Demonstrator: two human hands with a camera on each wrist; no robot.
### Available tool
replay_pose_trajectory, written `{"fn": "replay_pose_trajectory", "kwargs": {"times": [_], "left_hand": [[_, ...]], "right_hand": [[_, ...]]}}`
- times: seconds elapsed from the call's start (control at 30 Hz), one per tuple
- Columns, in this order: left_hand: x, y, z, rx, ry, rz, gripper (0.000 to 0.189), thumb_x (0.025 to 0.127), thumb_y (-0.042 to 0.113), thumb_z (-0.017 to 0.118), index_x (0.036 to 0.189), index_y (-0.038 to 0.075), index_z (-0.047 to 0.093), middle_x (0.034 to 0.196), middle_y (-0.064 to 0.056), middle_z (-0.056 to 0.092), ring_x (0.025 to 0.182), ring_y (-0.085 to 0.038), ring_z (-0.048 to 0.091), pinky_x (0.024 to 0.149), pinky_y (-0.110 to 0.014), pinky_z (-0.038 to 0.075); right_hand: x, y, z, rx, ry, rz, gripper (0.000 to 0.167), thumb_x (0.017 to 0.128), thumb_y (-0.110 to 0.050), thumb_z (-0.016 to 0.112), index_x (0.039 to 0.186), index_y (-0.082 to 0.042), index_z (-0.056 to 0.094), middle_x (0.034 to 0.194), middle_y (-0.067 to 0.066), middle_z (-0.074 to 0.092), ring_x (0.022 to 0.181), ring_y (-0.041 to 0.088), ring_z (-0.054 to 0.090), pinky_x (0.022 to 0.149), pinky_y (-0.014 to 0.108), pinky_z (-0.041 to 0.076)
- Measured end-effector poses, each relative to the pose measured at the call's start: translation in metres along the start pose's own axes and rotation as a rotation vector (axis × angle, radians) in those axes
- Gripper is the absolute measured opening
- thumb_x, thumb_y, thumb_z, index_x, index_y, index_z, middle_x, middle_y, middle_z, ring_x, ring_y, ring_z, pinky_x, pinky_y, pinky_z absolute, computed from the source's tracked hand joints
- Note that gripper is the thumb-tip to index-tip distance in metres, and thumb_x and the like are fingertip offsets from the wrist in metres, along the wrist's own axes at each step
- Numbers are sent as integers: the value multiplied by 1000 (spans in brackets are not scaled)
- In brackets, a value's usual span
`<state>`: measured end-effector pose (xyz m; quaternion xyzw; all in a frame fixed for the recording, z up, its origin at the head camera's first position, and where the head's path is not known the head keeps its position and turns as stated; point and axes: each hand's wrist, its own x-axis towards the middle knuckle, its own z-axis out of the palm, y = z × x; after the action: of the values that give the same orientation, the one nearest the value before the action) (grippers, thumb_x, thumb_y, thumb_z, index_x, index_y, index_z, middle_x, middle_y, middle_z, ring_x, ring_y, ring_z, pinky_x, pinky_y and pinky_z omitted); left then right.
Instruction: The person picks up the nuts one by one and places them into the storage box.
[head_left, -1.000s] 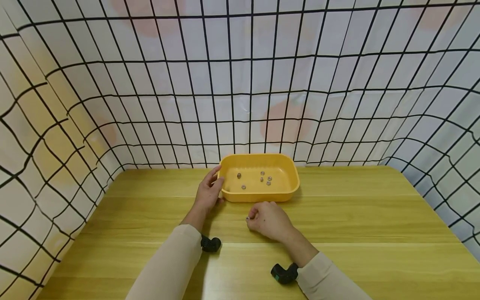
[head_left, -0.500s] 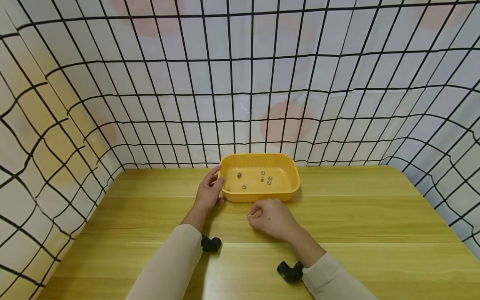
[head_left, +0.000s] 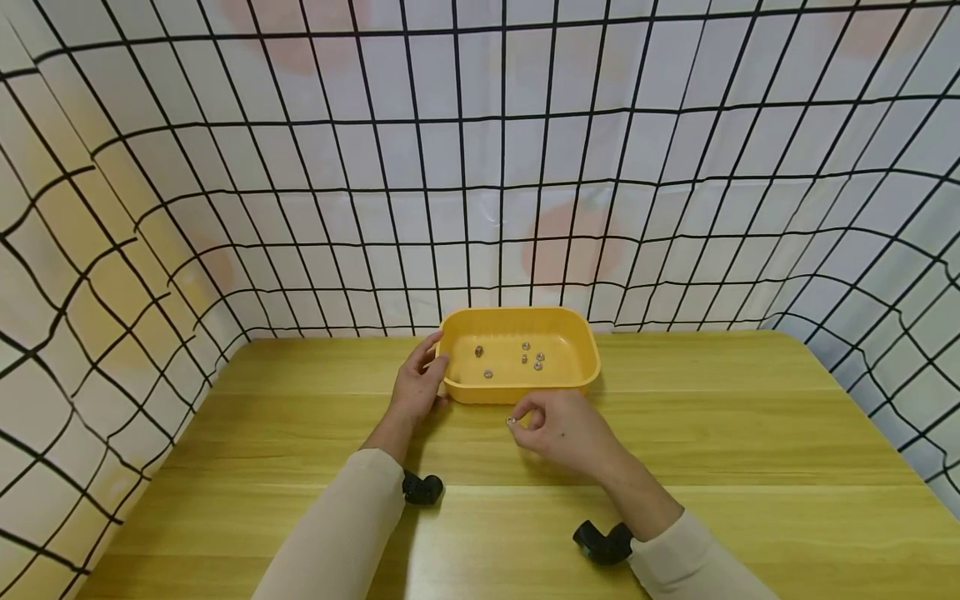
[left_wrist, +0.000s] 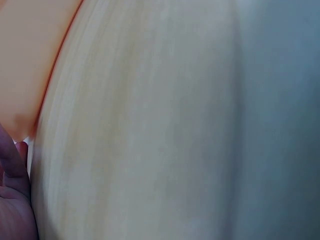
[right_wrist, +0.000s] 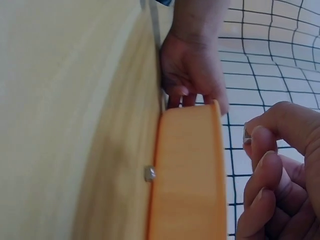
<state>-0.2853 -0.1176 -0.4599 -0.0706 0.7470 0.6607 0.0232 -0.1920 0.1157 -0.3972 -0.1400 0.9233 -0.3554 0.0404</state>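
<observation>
My right hand [head_left: 573,433] pinches a small metal nut [head_left: 511,421] between thumb and index finger, just in front of a yellow plastic tray [head_left: 517,395]. In the right wrist view this pinched nut [right_wrist: 246,134] sits above the rim level, with the other fingers curled loosely. A second nut [right_wrist: 149,173] lies on the table against the tray's front wall; my right hand hides it in the head view. My left hand [head_left: 416,387] holds the tray's left end, its thumb and index finger at the rim. Several nuts [head_left: 488,374] lie scattered on the tray's floor.
The wooden table [head_left: 300,433] carries the tray at its far edge. Behind and on both sides hangs a white cloth with a black grid net [head_left: 502,192]. Black wrist cameras [head_left: 423,490] sit at both sleeves.
My right hand has risen slightly and shifted right and toward the tray, carrying the pinched nut. The left hand and the tray have stayed in place.
</observation>
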Motion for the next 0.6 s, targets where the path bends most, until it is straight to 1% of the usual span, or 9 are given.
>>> {"fn": "replay_pose_trajectory", "kwargs": {"times": [0.2,0.27,0.4,0.47,0.6], "left_hand": [[0,0,1,-3,-6,10,46,104,31,56,149,42,50,157,-9,45,122,-32,58,51,-23,52],[-1,2,1,0,-7,6,47,104,30,56,150,41,49,157,-9,44,121,-32,58,51,-22,52],[-2,2,1,1,-4,5,47,104,30,56,149,42,50,157,-8,45,118,-31,59,51,-22,52],[0,-1,1,1,1,10,46,104,31,56,148,43,51,156,-8,46,116,-31,60,52,-23,52],[-1,-1,1,2,4,5,45,104,32,57,147,44,51,155,-6,47,116,-30,61,52,-23,52]], "right_hand": [[-1,-1,-16,25,51,-32,6,88,-21,78,91,-16,74,63,-7,58,51,9,46,46,19,34],[0,-1,-21,24,68,-38,7,89,-21,77,92,-16,75,62,-6,58,50,9,45,45,20,34],[5,3,-29,-5,93,-37,9,90,-24,76,94,-16,75,62,-6,58,50,11,45,45,22,35],[9,5,-32,-36,102,-41,10,90,-26,76,94,-17,75,62,-5,58,50,11,46,46,22,35],[17,10,-38,-78,120,-40,11,90,-28,76,94,-17,75,64,-5,58,51,12,47,48,23,37]]}}
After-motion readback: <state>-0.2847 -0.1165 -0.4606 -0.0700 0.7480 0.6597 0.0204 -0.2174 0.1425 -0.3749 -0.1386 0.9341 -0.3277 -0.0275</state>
